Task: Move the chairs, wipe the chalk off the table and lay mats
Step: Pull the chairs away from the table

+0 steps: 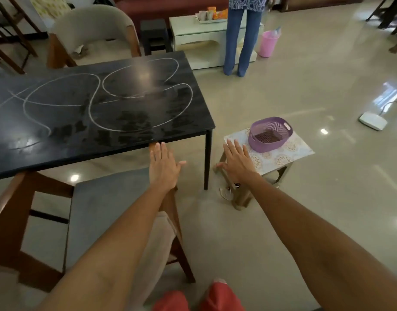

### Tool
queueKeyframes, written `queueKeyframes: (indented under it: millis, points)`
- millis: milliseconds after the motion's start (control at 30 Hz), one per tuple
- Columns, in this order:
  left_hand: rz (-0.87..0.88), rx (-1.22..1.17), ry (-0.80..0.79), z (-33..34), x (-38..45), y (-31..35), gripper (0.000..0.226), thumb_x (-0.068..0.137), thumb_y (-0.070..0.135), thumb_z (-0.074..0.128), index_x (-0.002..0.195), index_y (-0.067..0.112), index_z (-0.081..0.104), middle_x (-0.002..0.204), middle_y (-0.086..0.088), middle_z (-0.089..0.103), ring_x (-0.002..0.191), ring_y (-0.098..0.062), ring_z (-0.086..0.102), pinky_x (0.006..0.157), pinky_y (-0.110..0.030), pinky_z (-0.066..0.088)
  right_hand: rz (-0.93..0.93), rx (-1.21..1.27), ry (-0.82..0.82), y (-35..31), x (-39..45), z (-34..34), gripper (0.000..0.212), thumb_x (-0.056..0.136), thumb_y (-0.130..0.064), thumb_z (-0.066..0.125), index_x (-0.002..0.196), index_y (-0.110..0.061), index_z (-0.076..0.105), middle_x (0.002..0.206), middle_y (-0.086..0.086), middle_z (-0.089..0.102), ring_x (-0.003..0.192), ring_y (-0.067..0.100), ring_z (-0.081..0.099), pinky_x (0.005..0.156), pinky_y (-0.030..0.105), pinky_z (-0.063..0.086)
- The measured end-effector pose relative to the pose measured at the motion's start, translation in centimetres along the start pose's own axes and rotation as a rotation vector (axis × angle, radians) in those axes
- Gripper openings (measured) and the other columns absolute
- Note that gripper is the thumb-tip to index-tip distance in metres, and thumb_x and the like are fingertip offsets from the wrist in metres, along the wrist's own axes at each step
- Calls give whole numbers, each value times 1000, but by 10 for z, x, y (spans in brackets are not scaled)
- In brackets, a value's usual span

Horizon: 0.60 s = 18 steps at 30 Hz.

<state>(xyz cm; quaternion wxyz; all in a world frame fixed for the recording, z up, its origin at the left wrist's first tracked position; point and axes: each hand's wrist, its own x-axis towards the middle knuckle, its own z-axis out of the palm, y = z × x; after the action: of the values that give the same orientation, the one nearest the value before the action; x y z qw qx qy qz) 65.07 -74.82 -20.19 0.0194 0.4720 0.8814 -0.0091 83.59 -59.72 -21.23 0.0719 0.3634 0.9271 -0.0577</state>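
A black table (58, 140) carries looping white chalk lines (92, 102) across its top. A wooden chair with a grey seat (103, 203) stands below me, partly pushed under the table's near edge. A second chair with a curved beige back (92, 25) stands at the table's far side. My left hand (163, 167) is stretched out flat, fingers apart, above the near chair's right front corner, holding nothing. My right hand (236, 162) hovers flat and empty over the left edge of a small stool (282, 160). A patterned mat (289, 153) covers the stool.
A purple slotted basket (269, 134) sits on the stool's mat. A person in jeans (240, 41) stands beyond the table by a white low table (193, 34). A pink bucket (268, 43), a black stool (154, 34) and a white device (372, 121) are on the shiny floor.
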Motion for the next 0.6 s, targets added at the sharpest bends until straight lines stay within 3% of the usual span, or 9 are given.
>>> queueKeyframes:
  millis: [200, 600]
  points:
    - [136, 63, -33, 3, 30, 71, 76, 96, 57, 16, 150, 4, 14, 158, -19, 8, 147, -32, 3, 120, -46, 12, 25, 2, 3, 65, 3, 2, 73, 101, -51, 29, 154, -7, 4, 163, 12, -1, 149, 32, -6, 121, 48, 0]
    - [137, 61, -80, 23, 105, 172, 71, 98, 54, 22, 150, 6, 17, 158, -18, 7, 147, -33, 2, 119, -45, 8, -47, -45, -16, 178, 49, 1, 76, 100, -53, 27, 154, -5, 3, 162, 13, -2, 149, 31, -6, 121, 48, 0]
